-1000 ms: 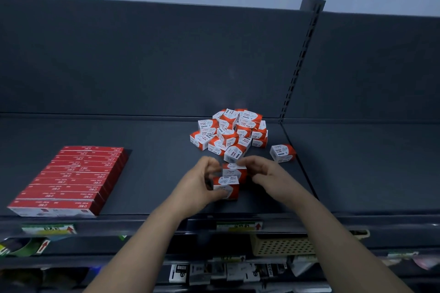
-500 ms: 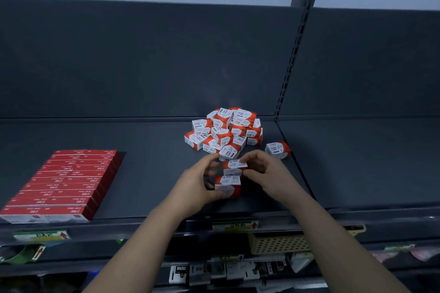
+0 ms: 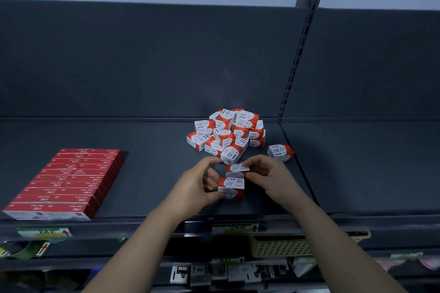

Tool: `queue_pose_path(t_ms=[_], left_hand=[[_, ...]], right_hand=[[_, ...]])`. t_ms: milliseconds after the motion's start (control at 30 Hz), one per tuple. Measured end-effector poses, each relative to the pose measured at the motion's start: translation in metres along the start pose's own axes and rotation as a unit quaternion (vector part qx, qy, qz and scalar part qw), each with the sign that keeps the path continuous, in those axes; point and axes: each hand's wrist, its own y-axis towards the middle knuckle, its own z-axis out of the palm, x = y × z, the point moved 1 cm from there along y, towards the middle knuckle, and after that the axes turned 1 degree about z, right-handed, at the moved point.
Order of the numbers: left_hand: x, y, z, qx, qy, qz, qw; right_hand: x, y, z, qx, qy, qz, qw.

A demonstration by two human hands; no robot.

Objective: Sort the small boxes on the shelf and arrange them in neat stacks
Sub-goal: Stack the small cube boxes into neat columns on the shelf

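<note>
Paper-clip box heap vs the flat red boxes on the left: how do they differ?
The heap is jumbled, its boxes tilted every way; the flat red boxes lie in a neat row. Heap boxes are small, stubby, red and white; the flat red boxes are long, thin, nearly all red. Both rest on the same dark shelf.

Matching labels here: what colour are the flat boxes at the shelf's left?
The flat boxes are red, seen in the head view.

1 head view, facing forward and down, close over shelf
</note>
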Motion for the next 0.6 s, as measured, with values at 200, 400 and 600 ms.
queue_pose_path(t_ms=[200,400,600], left_hand=[[-0.005,0.003,-0.001,0.005,0.050,-0.016,0.999],[-0.008,0.005,0.001,0.025,0.046,-0.029,0.998],[-0.011,0.008,0.001,0.020,0.057,-0.049,0.997]], right_hand=[[0.003,-0.001,0.001,0.057,0.005,0.013,0.998],[0.005,0.005,-0.019,-0.037,-0.097,-0.028,0.994],[-0.013,0.033,-0.072,-0.071,-0.357,0.023,0.931]])
